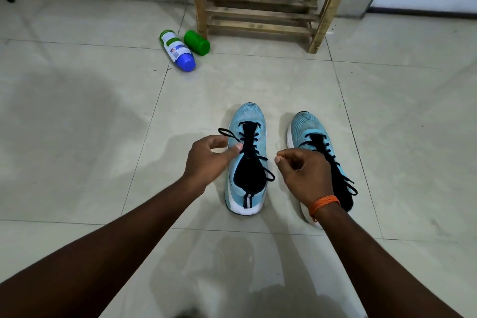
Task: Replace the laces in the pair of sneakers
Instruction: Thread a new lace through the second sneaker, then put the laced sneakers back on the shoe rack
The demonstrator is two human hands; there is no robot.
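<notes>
Two light blue sneakers with black tongues and black laces stand side by side on the tiled floor, toes pointing away. The left sneaker [246,121] has a lace loop [229,135] sticking out to its left and another loop [268,174] on its right side. My left hand [206,157] hovers at the left sneaker's side, thumb and fingers curled close to the left loop; whether it pinches the lace is unclear. My right hand [304,173], with an orange wrist thread, is curled between the shoes and covers part of the right sneaker [307,126].
A white bottle with a blue cap [178,50] and a green container [196,42] lie on the floor at the back. A wooden stool frame [263,2] stands against the wall behind the shoes.
</notes>
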